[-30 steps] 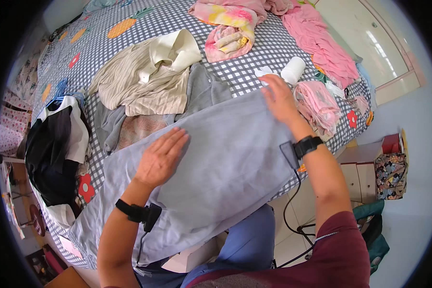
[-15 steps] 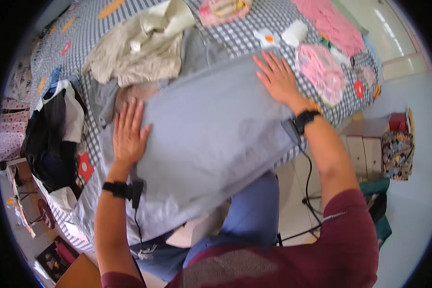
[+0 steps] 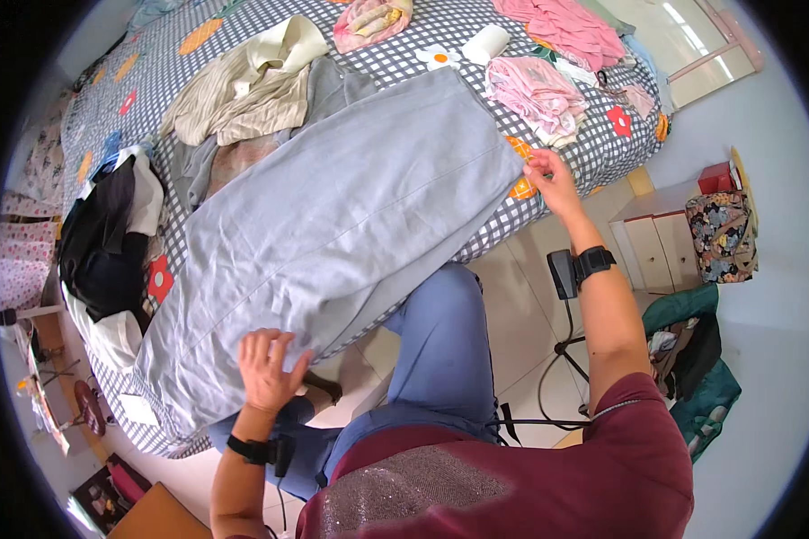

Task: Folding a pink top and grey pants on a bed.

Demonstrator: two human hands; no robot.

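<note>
A long grey garment [image 3: 351,207], laid flat in a slanting strip with a lengthwise seam, covers the near part of the bed; whether it is trousers or a skirt I cannot tell. At its right end my right hand [image 3: 553,180] is closed, thumb and fingers pinching the corner. My left hand [image 3: 268,373] is over the near edge, palm down, fingers apart and slightly bent, where the cloth is wrinkled. Whether those fingers touch the cloth is hard to see.
Beyond the garment lies a beige ribbed top [image 3: 243,85] on the checked bedspread [image 3: 189,72]. Black and white clothes [image 3: 108,242] are heaped at left. Pink clothes [image 3: 535,94] and a white roll [image 3: 485,43] sit at far right. A drawer cabinet [image 3: 656,247] stands beyond the bed.
Both hands have left their flat-palm places on the garment. The left came back to the near edge; the right moved nearer and now pinches the right corner. The view has shifted.
</note>
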